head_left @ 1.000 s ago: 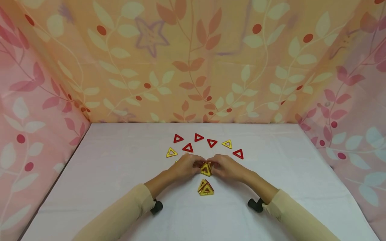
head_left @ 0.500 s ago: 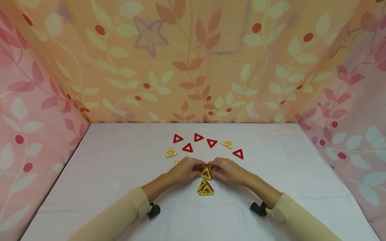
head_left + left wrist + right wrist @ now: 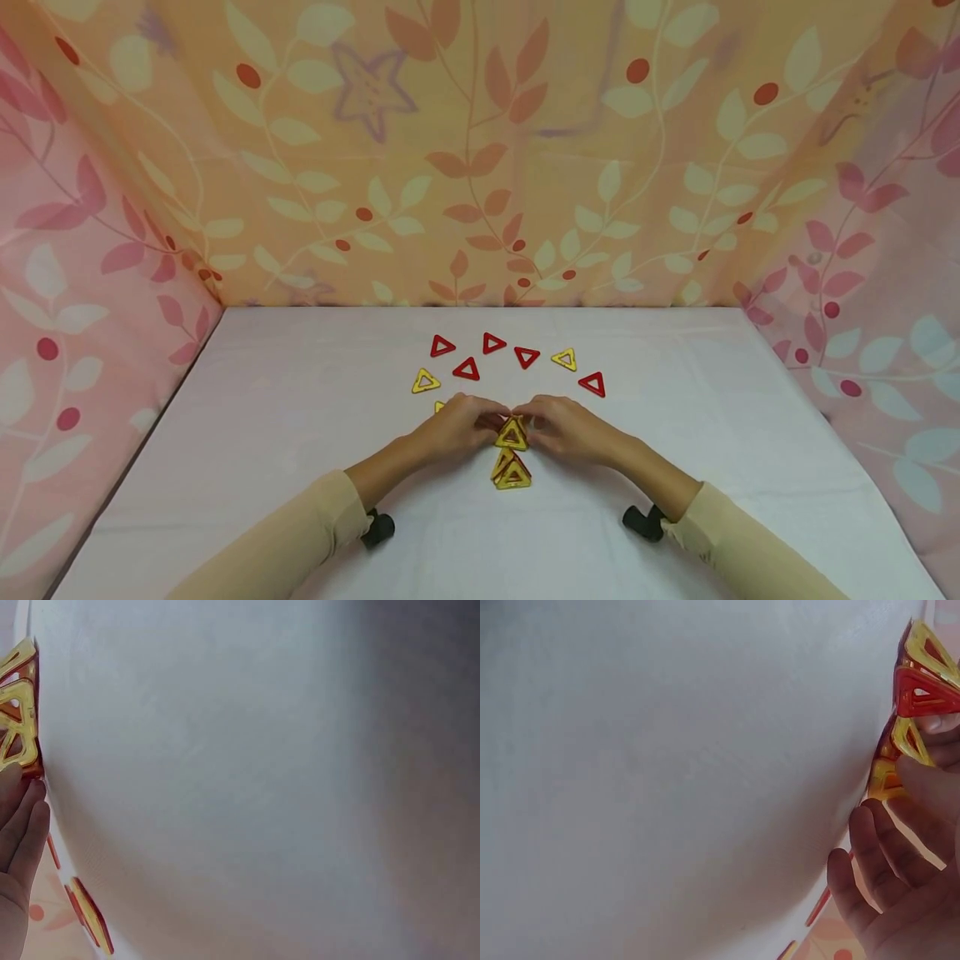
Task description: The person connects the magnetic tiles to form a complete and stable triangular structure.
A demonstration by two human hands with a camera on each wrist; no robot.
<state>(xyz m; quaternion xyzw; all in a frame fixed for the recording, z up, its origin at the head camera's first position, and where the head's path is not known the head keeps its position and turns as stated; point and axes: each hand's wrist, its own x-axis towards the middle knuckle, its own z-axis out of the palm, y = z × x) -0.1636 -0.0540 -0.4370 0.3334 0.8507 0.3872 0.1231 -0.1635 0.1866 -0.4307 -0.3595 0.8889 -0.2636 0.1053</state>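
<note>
In the head view both hands are on a small pyramid of yellow and red magnetic triangle tiles. The left hand pinches its left side. On the opposite side the right hand holds it between thumb and fingers, with the outer fingers spread in the right wrist view. A second pyramid, also yellow and red, stands just nearer to the body. Its red face shows in the right wrist view, where the bases seem to meet at a corner. The fingers hide parts of the held pyramid's sides.
Loose triangle tiles lie flat beyond the hands: several red ones, such as the red tile at right, and yellow ones, such as the yellow tile at left. Another yellow tile is partly covered by the left hand. Patterned cloth walls the white table.
Both hands have drawn the held pyramid towards the body, up to the second pyramid. Most of that shift came in the first half second. The loose tiles have stayed put.
</note>
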